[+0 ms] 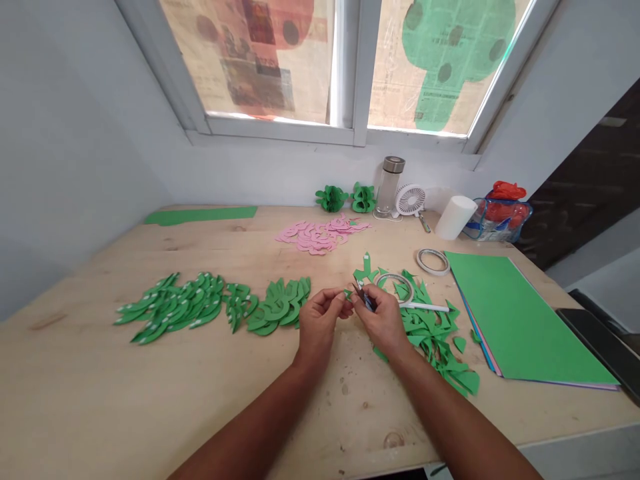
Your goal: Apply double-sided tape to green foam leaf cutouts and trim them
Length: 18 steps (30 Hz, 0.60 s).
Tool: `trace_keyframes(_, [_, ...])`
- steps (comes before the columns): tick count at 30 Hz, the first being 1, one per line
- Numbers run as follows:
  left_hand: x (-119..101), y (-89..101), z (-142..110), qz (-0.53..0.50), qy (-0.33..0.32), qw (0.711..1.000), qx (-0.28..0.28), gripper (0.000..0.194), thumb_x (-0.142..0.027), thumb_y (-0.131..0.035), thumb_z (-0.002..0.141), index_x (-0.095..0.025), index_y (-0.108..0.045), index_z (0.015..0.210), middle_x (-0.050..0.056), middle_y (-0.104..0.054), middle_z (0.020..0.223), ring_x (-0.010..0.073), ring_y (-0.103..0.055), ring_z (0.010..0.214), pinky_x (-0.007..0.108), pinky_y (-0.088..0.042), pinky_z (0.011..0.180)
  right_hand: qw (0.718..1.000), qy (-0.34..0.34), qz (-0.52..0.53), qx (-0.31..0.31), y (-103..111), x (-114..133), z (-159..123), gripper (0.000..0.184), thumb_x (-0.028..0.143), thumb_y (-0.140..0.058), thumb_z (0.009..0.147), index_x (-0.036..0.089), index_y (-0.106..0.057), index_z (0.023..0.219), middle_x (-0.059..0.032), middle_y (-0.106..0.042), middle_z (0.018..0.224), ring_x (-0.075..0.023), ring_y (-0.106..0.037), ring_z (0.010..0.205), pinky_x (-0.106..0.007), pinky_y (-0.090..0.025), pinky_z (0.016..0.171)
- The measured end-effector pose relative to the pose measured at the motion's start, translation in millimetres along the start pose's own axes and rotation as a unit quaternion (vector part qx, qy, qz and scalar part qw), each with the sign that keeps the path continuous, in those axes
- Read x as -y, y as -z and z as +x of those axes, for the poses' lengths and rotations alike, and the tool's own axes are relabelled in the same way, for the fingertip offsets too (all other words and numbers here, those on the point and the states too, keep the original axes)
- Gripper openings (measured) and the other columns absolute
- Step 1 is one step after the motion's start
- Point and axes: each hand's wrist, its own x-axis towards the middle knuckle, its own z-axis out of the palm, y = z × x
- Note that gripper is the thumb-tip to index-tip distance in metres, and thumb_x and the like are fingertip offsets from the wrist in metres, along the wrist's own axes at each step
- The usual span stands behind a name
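The left hand [319, 319] is pinching a small green paper piece [347, 294] above the table [240, 407]; its long axis is hard to make out. Just beside it, the right hand [383, 321] is closing around dark scissors [369, 300], which are slanting, tips pointing away and leftward. Green scraps [425, 327] are crowding the right hand, green cutouts [280, 307] are lying leftward, and pink cutouts [317, 235] are spreading beyond. Fingers are hiding the handles and much of the piece; the top edge is cropping the window [360, 80].
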Motion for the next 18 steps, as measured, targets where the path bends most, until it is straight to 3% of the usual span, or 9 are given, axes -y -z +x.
trace_keyframes(10, [-1.7,0.8,1.0,0.0,0.008,1.0,0.006,0.017,-0.029,-0.068,0.064,-0.013,-0.062,0.068,0.001,-0.061,0.054,0.0107,-0.054,0.05,0.023,-0.044,0.054,1.0,0.008,0.023,-0.001,1.3,2.3,-0.4,0.014,0.026,-0.054,0.076,0.016,-0.055,0.066,0.0044,-0.042,0.057,-0.0087,-0.036,0.053,-0.021,-0.027,0.048])
trace_keyframes(14, [-1.3,1.0,1.4,-0.038,0.021,0.999,-0.002,0.02,-0.031,-0.069,0.064,-0.013,-0.06,0.07,0.002,-0.063,0.057,0.0111,-0.054,0.05,0.024,-0.044,0.053,0.997,0.001,0.05,-0.055,2.9,5.1,-0.8,0.015,0.031,-0.054,0.078,0.017,-0.057,0.075,0.0048,-0.044,0.057,-0.0086,-0.036,0.051,-0.021,-0.029,0.047])
trace_keyframes(18, [-2.3,1.0,0.3,-0.062,0.023,0.998,0.003,0.021,-0.03,-0.069,0.064,-0.013,-0.06,0.073,0.002,-0.063,0.059,0.0112,-0.055,0.051,0.024,-0.044,0.053,0.988,-0.008,0.11,-0.104,3.8,6.4,1.8,0.018,0.035,-0.055,0.078,0.017,-0.057,0.081,0.0002,-0.056,0.071,-0.0116,-0.049,0.063,-0.022,-0.039,0.057])
